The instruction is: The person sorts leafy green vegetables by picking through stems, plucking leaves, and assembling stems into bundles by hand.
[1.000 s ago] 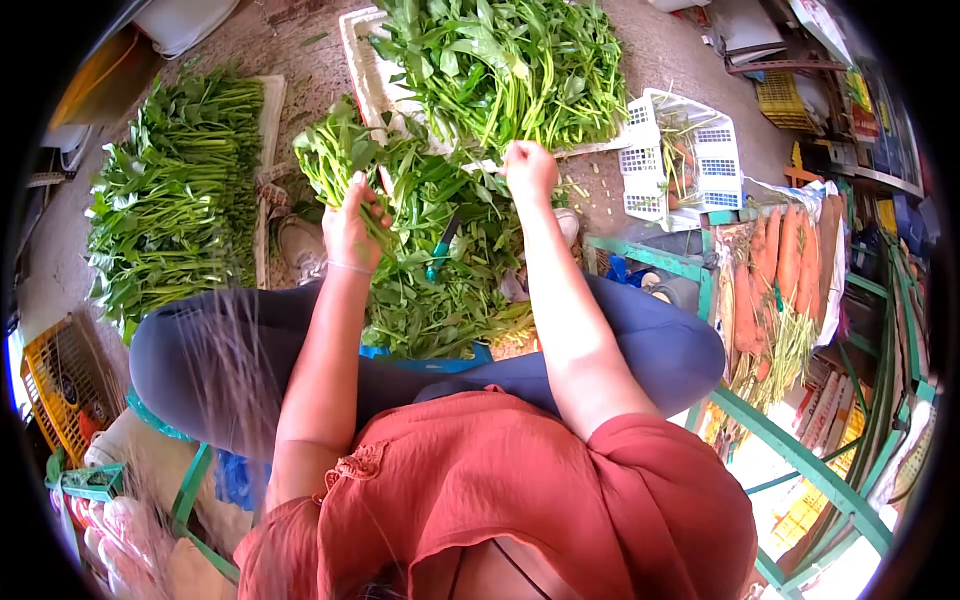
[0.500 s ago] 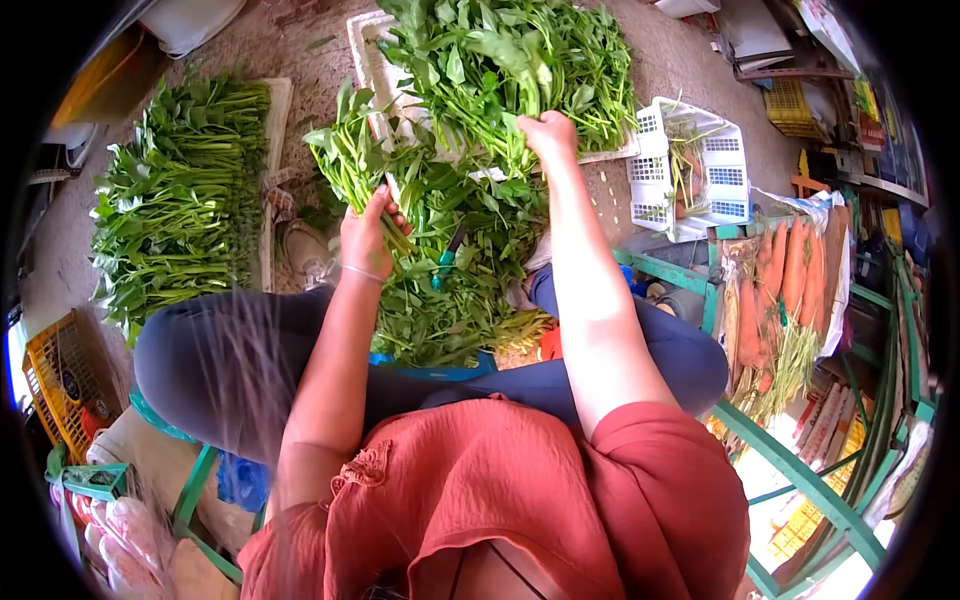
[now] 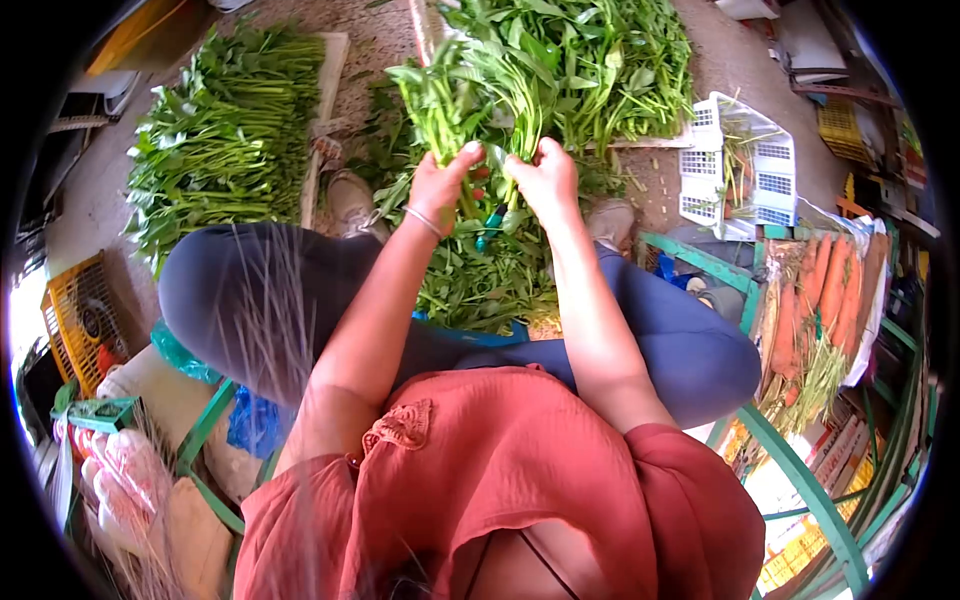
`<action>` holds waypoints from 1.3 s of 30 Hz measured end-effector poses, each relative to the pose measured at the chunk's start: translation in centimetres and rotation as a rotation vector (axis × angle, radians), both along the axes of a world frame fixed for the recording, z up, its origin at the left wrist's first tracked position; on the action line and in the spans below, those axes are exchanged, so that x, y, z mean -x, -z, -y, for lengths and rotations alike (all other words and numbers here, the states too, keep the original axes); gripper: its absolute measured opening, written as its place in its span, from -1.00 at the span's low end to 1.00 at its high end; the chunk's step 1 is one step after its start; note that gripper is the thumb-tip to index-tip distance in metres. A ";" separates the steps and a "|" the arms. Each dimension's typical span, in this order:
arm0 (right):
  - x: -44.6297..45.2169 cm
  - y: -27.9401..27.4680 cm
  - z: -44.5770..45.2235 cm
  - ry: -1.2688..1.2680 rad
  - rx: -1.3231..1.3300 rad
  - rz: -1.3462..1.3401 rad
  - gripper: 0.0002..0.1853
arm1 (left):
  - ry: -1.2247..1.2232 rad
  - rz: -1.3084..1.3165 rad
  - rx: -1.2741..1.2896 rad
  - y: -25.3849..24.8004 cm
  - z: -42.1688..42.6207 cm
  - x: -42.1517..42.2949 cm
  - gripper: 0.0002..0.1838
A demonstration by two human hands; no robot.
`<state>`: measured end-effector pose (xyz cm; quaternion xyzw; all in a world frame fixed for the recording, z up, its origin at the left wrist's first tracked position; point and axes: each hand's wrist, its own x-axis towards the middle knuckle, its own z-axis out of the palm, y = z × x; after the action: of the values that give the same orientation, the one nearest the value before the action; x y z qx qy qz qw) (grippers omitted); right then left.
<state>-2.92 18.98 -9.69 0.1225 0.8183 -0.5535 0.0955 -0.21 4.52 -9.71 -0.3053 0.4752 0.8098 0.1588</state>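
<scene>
My left hand (image 3: 442, 190) is closed around a bunch of leafy greens (image 3: 438, 112), stems down and leaves pointing away from me. Close beside it, my right hand (image 3: 547, 182) pinches the stems of a second bunch of greens (image 3: 524, 95). The two bunches lean together, and their leaves touch or overlap. Below my hands lies a heap of loose leaves (image 3: 485, 290) between my legs. A teal-handled tool (image 3: 484, 242), partly hidden, rests on that heap. Beyond my right hand is a large pile of greens (image 3: 625, 75).
Neatly stacked greens (image 3: 230, 130) lie on a white tray at the left. A white plastic basket (image 3: 775, 180) with scraps stands at the right, near carrots (image 3: 832, 285) on a green metal frame (image 3: 800, 480). A yellow crate (image 3: 80, 320) sits at far left.
My right hand has drawn back from the large pile with a bunch of greens. My left hand has moved right and slightly away, bringing both bunches together. The camera view has shifted.
</scene>
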 end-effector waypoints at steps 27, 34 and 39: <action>1.5 -4.4 -0.4 -0.157 0.054 0.105 -0.69 | 0.078 -0.189 -0.639 -0.5 1.5 -0.8 -0.48; -3.4 -4.0 2.5 -0.225 -0.140 -0.070 -0.83 | 0.002 -0.106 -0.357 0.0 0.9 -1.4 -0.79; -0.9 -4.9 1.1 -0.308 0.133 0.295 -0.88 | 0.059 -0.123 -0.303 -0.5 0.8 -1.2 -0.77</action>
<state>-1.99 17.91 -4.81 0.0692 0.7662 -0.5611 0.3054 0.98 3.68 -9.18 -0.2136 0.3653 0.8844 0.1970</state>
